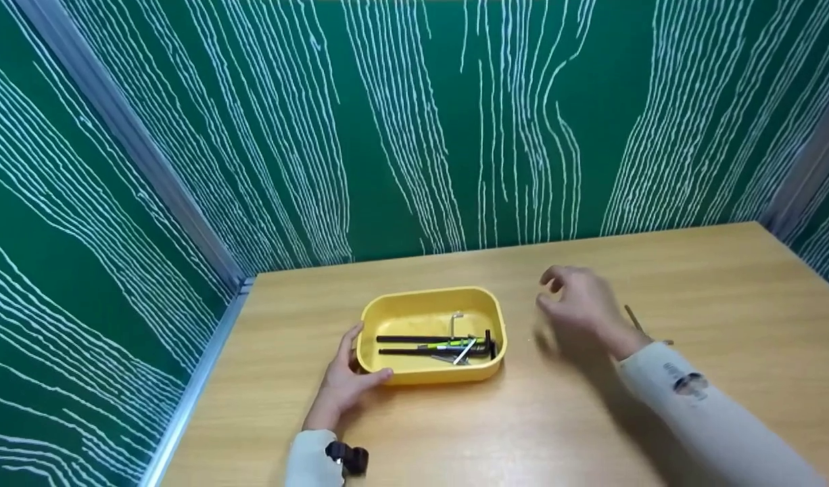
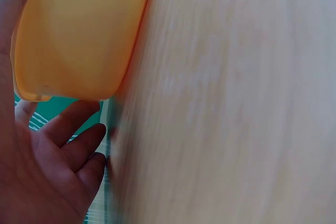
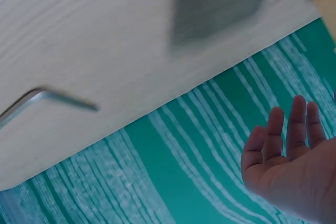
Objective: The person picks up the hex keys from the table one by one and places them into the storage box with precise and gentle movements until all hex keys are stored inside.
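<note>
A yellow plastic bin (image 1: pixel 431 377) stands on the table. My left hand (image 1: pixel 347 379) grips its left end, thumb at the near rim and fingers at the side; the left wrist view shows the hand (image 2: pixel 52 166) beside the bin's wall (image 2: pixel 84 40). Inside lie black hex keys (image 1: pixel 408 338), a yellow-green piece (image 1: pixel 438 345) and small silver hex keys (image 1: pixel 464 352). To the right of the bin, my right hand (image 1: pixel 580 301) hovers over the table, fingers loosely bent around nothing. A loose hex key (image 1: pixel 634 318) lies near the right wrist, also in the right wrist view (image 3: pixel 44 93).
The wooden table (image 1: pixel 495 433) meets a green wall (image 1: pixel 387 203) with white wavy lines at its back edge. Another such panel rises on the left, behind a grey metal post (image 1: pixel 137 135). My right sleeve (image 1: pixel 719 419) crosses the table's right side.
</note>
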A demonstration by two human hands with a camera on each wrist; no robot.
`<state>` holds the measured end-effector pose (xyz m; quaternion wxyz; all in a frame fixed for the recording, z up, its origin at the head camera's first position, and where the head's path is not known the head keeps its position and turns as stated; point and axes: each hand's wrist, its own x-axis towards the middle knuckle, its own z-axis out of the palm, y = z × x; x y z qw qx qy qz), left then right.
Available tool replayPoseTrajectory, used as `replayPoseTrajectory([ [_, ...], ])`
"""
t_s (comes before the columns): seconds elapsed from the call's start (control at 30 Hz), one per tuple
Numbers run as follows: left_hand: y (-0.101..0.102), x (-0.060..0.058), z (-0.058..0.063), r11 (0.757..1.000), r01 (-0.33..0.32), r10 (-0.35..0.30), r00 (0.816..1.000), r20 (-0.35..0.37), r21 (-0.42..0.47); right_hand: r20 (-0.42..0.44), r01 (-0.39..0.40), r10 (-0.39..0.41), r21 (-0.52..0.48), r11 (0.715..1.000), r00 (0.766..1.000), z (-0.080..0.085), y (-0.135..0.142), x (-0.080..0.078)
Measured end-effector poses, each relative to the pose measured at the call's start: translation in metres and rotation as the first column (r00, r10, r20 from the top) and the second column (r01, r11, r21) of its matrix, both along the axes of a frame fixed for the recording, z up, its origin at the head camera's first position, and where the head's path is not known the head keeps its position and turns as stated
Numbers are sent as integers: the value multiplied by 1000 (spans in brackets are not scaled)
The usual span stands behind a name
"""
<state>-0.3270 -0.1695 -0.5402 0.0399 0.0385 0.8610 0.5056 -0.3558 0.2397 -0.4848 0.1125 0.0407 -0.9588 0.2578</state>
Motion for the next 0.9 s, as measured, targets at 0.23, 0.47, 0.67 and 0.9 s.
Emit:
replayPoseTrajectory([
  [0.23,1,0,3,1000,-18,18,1000,16,14,27,43,-43,29,999,999,-2,30,1],
  [0.47,2,0,2,1000,-17,17,1000,22,-1,109,83,-90,63,995,990,-8,55,7],
  [0.67,5,0,4,1000,-25,25,999,38,3,174,105,-124,116,988,977,-9,80,12],
  [0.9,-2,1,-1,999,-42,41,998,44,6,312,103,-151,164,981,938,-18,96,13],
])
